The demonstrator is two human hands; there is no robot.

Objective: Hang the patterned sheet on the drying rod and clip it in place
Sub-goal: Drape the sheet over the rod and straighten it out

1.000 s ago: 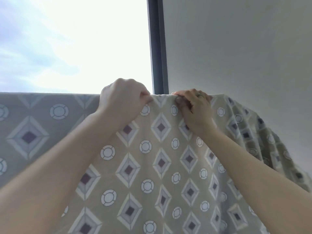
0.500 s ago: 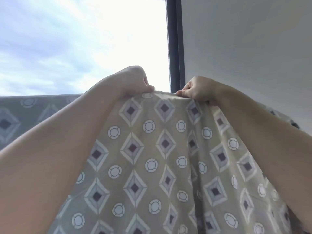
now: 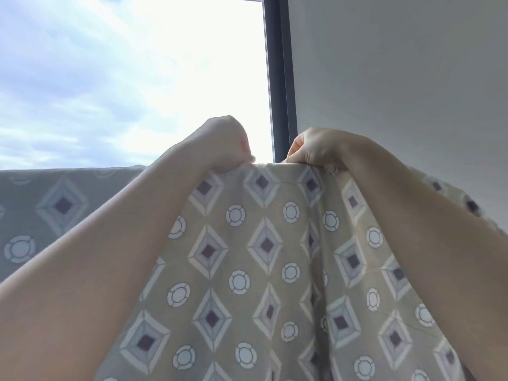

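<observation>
The patterned sheet [image 3: 264, 243], beige with grey diamonds and white rings, hangs in front of me and fills the lower half of the view. Its top fold runs level from the left edge to the middle. My left hand [image 3: 222, 144] is closed on that top fold at the centre. My right hand [image 3: 313, 148] pinches the same fold a short way to the right. Both forearms reach up from the bottom corners. The drying rod is hidden under the cloth. No clip is in view.
A dark window frame post [image 3: 279, 78] rises behind the hands. Bright cloudy sky [image 3: 110, 78] lies to its left and a plain grey wall [image 3: 398, 78] to its right. More of the sheet drapes down at the far right [image 3: 467, 202].
The view has tilted upward and moved closer. Both hands kept their hold on the top fold and now sit nearer each other, with the cloth between them pulled taut.
</observation>
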